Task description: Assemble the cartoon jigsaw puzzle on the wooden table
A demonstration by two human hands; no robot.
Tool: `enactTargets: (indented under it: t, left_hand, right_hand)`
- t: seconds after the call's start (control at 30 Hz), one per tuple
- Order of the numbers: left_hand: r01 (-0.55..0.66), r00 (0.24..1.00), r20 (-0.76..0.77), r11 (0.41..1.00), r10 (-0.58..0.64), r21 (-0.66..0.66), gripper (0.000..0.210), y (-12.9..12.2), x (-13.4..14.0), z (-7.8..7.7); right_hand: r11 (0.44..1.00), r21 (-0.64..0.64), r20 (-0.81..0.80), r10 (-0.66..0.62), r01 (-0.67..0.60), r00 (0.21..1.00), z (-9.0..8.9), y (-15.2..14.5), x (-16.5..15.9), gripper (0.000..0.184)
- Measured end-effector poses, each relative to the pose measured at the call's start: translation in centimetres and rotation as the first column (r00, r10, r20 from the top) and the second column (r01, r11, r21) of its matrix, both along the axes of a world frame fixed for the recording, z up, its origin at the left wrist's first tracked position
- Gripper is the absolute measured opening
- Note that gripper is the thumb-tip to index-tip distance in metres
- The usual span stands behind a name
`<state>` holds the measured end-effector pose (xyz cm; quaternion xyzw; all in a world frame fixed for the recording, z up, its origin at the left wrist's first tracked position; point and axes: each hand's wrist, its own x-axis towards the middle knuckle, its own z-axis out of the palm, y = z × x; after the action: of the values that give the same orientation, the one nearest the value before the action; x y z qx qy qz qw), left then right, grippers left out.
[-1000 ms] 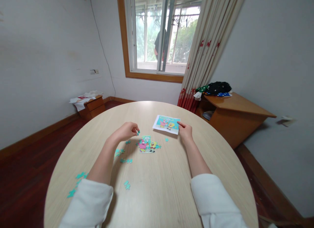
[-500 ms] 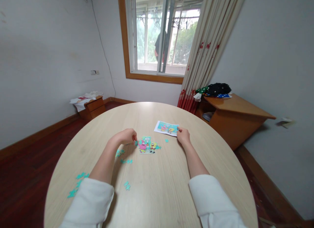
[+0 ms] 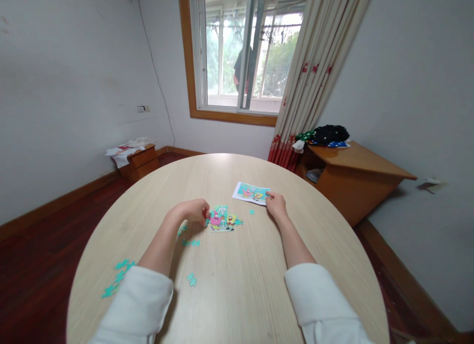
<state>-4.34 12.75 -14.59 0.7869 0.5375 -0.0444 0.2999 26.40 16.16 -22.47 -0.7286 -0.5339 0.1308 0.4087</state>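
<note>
A partly joined jigsaw puzzle (image 3: 222, 219) with pink and yellow cartoon figures lies flat on the round table. At its left edge, my left hand (image 3: 196, 212) is closed in a pinch, its fingertips on a teal puzzle piece (image 3: 207, 221) that they partly cover. My right hand (image 3: 276, 204) grips the right edge of a printed picture card (image 3: 252, 193), which shows similar figures on teal. Between the card and the puzzle lies a single loose piece (image 3: 252, 212).
Loose teal pieces lie in small groups near my left forearm: one group (image 3: 191, 243), a pair (image 3: 191, 279) and a larger cluster (image 3: 117, 277). Beyond the table (image 3: 237, 304) stand a wooden desk (image 3: 355, 161) with cloths and a small cabinet (image 3: 142, 161). A person (image 3: 242, 69) is outside the window.
My left hand has moved slightly right and nearer to me along the puzzle's left edge. The right hand and the card have hardly shifted.
</note>
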Motion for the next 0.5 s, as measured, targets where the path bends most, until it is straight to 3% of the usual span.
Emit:
enactTargets:
  t: [0.5]
  left_hand:
    - [0.000,1.000,-0.001,1.000,0.000,0.009,0.022,-0.43,0.39,0.19]
  right_hand:
    - [1.000,0.000,0.017,0.004,-0.004,1.000,0.50,-0.30,-0.32,0.035]
